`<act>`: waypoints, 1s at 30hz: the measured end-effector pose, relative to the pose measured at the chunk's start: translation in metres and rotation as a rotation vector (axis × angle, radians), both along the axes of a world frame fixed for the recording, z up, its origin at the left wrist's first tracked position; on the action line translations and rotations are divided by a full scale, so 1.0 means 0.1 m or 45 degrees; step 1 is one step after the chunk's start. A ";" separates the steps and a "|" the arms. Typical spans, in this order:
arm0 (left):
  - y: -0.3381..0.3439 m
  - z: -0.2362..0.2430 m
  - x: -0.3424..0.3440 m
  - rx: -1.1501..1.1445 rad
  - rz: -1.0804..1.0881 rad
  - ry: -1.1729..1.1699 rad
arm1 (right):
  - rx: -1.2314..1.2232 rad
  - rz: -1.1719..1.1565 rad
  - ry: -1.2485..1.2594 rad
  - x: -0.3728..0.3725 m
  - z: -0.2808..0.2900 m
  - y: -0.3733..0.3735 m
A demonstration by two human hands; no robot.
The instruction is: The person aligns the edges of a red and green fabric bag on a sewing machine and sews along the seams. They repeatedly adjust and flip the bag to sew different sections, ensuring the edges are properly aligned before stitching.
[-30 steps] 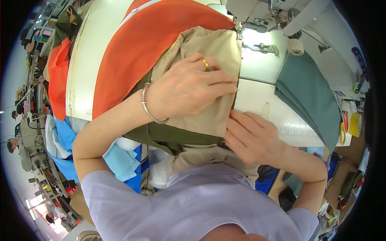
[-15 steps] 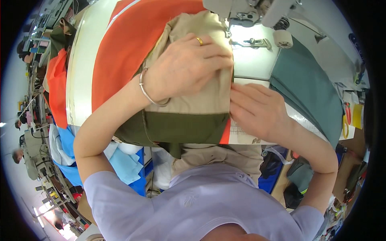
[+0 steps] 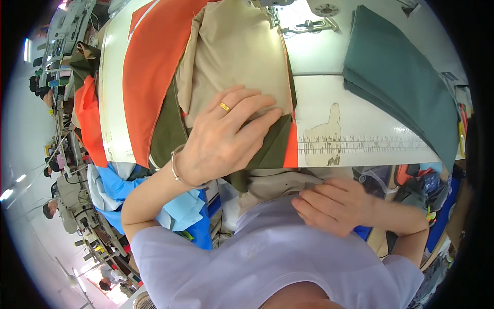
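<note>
My left hand (image 3: 229, 136), with a ring and a bangle, lies on a beige cloth piece (image 3: 236, 56). Its fingers are spread out, pressing near the seam with a dark olive cloth section (image 3: 270, 147). Beneath these lies a large orange cloth (image 3: 146, 87). The far right edge of the beige piece runs up to the presser foot (image 3: 274, 19) of a sewing machine. My right hand (image 3: 334, 206) is off the table's front edge, before my shirt. Its fingers are loosely bent and somewhat blurred, with nothing visible in them; the palm is hidden.
A folded grey-green cloth stack (image 3: 391, 67) lies on the right of the white table. A ruler strip (image 3: 370, 144) runs along the front edge. Blue cloths (image 3: 180, 211) hang below the table. Scissors with yellow handles (image 3: 461, 139) are at the far right.
My right hand has left the cloth edge and drawn back below the table edge. My left hand has slid nearer to me, its fingers more spread. The cloth's seam end shows more.
</note>
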State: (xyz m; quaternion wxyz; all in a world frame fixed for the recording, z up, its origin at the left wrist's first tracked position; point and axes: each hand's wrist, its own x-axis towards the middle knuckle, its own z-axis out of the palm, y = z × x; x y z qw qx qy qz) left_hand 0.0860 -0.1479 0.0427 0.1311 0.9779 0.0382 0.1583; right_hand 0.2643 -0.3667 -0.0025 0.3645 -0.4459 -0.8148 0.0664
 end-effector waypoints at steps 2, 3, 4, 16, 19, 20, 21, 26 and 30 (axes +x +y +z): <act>-0.01 -0.06 -0.02 0.029 0.011 -0.063 | -0.254 -0.115 0.134 -0.26 -0.37 -0.19; 0.01 -0.09 -0.02 0.027 0.000 -0.076 | -0.373 -0.233 0.285 -0.32 -0.51 -0.16; 0.03 -0.11 -0.03 0.032 -0.001 -0.087 | -0.488 -0.338 0.437 -0.34 -0.66 -0.06; 0.14 -0.14 0.02 0.061 -0.081 -0.133 | -0.541 -0.710 0.706 -0.93 -0.94 0.02; 0.15 -0.16 0.02 0.064 -0.084 -0.150 | -0.476 -0.616 0.438 -1.06 -0.76 0.13; 0.15 -0.17 0.01 0.071 -0.081 -0.158 | -0.679 -0.598 0.356 -1.08 -0.66 0.25; 0.15 -0.17 0.02 0.074 -0.083 -0.174 | -0.871 -0.578 0.272 -1.10 -0.56 0.40; 0.17 -0.16 0.07 0.085 -0.142 -0.213 | -0.235 -0.828 0.538 -1.26 -0.96 0.84; 0.19 -0.20 0.04 0.104 -0.140 -0.237 | -0.279 -0.777 0.743 -1.23 -1.08 0.77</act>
